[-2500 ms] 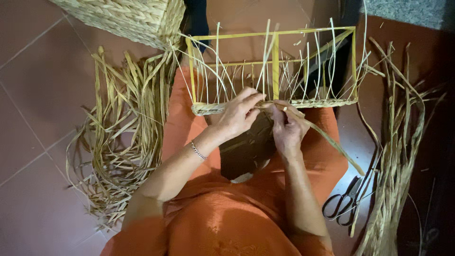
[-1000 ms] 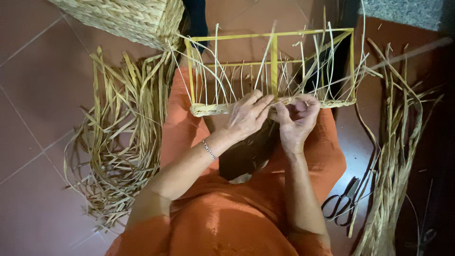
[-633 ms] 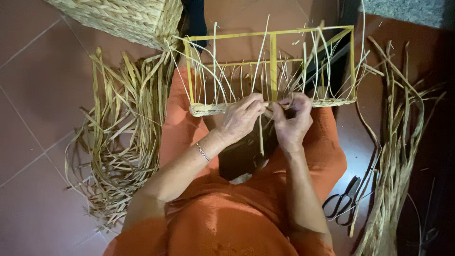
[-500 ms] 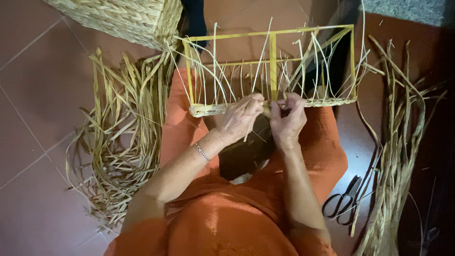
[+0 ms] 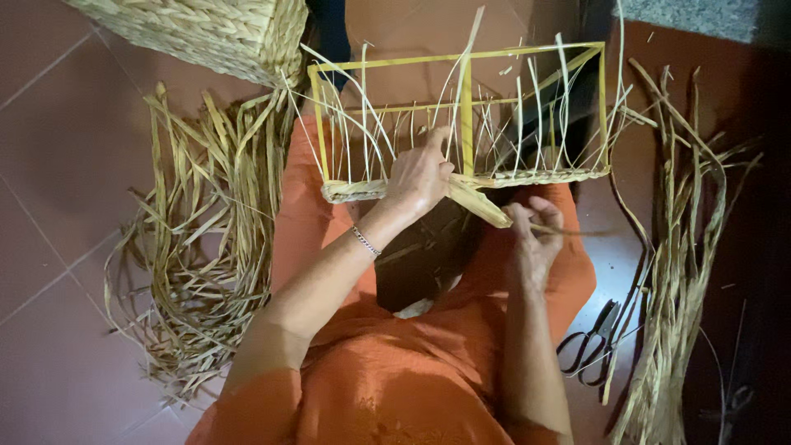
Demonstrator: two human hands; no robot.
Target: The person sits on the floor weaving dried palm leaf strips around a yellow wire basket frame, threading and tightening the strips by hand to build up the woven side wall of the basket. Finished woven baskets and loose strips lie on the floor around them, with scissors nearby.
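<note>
A yellow rectangular frame (image 5: 461, 59) rests on my lap, with thin upright straw stakes and a low woven band (image 5: 544, 175) along its near edge. My left hand (image 5: 420, 175), a bracelet on its wrist, presses on the woven band near the frame's middle post. My right hand (image 5: 534, 235) sits lower and to the right, pinching a flat dried straw strand (image 5: 478, 202) that runs from the band down to its fingers and trails off rightward.
A heap of dried straw strands (image 5: 198, 239) lies on the tiled floor at left. A finished woven basket (image 5: 206, 29) stands top left. Another straw bundle (image 5: 684, 272) lies at right, with black scissors (image 5: 589, 346) beside my right knee.
My hands were together at the band's middle. Now my right hand has pulled down and right, drawing a strand out, while my left hand stays pressed on the weave.
</note>
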